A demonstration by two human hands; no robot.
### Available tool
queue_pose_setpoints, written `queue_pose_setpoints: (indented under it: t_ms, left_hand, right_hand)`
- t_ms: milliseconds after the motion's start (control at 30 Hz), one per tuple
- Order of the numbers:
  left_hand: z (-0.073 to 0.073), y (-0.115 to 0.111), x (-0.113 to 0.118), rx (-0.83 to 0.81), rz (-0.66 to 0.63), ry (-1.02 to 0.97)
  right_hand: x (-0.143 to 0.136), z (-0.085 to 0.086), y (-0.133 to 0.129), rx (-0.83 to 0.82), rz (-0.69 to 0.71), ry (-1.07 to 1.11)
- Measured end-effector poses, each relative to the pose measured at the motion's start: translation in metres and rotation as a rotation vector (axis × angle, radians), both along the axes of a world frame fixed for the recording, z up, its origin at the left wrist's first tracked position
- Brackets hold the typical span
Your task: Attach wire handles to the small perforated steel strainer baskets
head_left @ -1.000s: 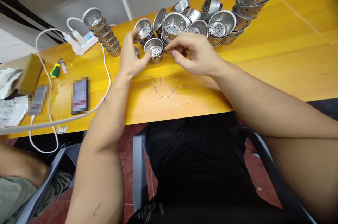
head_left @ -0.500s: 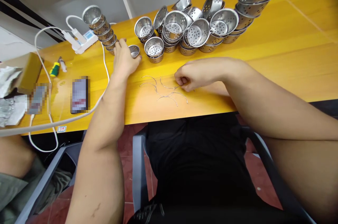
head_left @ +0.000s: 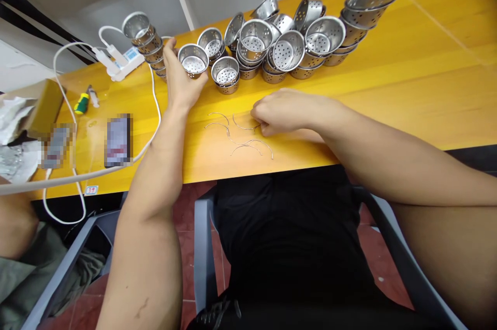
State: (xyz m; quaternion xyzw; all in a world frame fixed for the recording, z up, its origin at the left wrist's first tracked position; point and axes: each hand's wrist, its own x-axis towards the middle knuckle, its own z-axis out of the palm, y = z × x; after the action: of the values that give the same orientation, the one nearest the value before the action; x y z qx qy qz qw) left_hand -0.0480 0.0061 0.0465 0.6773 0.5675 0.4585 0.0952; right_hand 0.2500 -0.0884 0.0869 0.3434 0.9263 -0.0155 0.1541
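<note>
Holding a perforated cup in your left hand, thumb and fingers wide around it, your right hand nearer you than the cup, fingertips bunched at curved wires, grip on one unclear, stacked cups right of the cup

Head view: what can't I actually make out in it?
All in the head view:
Right hand: its own curl hides whether it grips one of the curved wires.
Metal cup: the left hand holding it covers part of its wall and base.
Neighbouring person's leg: cut off by the left edge.
</note>
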Motion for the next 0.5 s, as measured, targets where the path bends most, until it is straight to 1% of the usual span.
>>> queue_pose_setpoints:
  t_ms: [67,133,267,367,433,500]
  left_hand:
    - [0.004,-0.003,0.005,0.031,-0.019,-0.044]
    - [0.007,-0.007,0.007,0.049,-0.058,-0.072]
    - [0.007,-0.011,0.01,0.068,-0.164,-0.032]
    - [0.003,-0.008,0.015,0.098,-0.227,-0.071]
    - [-0.001,-0.005,0.02,0.128,-0.259,-0.118]
    - [-0.004,-0.004,0.025,0.149,-0.277,-0.14]
  right_hand:
    - [0.004,-0.004,0.007,-0.023,-0.003,0.098]
    - [0.009,-0.006,0.014,-0.086,-0.004,0.278]
    - [0.017,-0.01,0.023,-0.313,-0.013,0.737]
    - [0.016,-0.02,0.026,-0.482,-0.008,1.079]
    - [0.014,-0.028,0.028,-0.483,-0.009,1.213]
    - [0.012,-0.032,0.031,-0.412,-0.038,1.277]
